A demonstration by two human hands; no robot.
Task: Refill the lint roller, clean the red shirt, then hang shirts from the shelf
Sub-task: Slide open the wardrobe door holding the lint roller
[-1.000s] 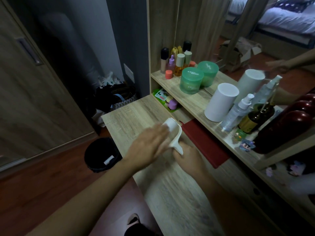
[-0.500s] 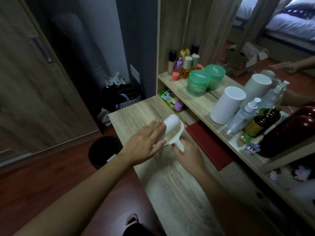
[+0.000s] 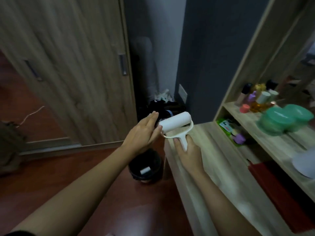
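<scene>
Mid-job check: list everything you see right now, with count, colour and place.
lint roller: one, white, in the air between the hands
bin: one, black, on the floor below the roller, white scrap inside
desk: one, light wood, right of centre
shelf: one, light wood, above the desk
red flat item: one, red, on the desk under the shelf; unidentifiable
green jars: two, green, on the shelf
small bottles: several, mixed colours, back of the shelf, blurred
white cylinder: one, white, shelf, right edge
wardrobe doors: two, wood, left
dark heap: one, black, floor corner
left hand: fingers straight, against the roll's end
right hand: grips the roller's handle
</scene>
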